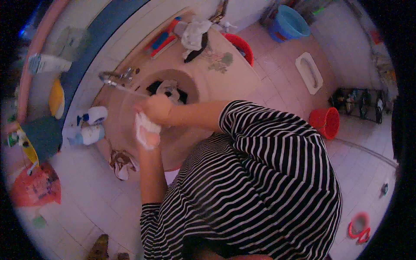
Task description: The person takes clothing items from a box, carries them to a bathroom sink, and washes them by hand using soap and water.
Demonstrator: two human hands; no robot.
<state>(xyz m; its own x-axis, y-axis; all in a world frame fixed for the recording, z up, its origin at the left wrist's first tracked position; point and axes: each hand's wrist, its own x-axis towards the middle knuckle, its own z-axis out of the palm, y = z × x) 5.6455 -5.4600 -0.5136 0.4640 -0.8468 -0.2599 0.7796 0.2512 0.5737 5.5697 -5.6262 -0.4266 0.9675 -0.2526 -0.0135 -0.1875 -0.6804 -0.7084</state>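
My left hand (151,136) is wrapped in or holding a white cloth (142,125) over the near left part of a round washbasin (191,79). My right hand (159,107) is bent just above it, against the upper edge of the cloth; blur hides its fingers. A metal faucet (112,83) at the basin's left back side lets out a thin stream towards my right hand. Dark and grey wet cloths (169,89) lie in the bowl, beyond my hands.
White and dark cloths (195,34) lie on the counter (240,71) beside red and blue items (164,40). Bottles (96,115) stand left of the basin. Red buckets (325,122), a blue tub (291,24) and a squat toilet (308,73) are on the right.
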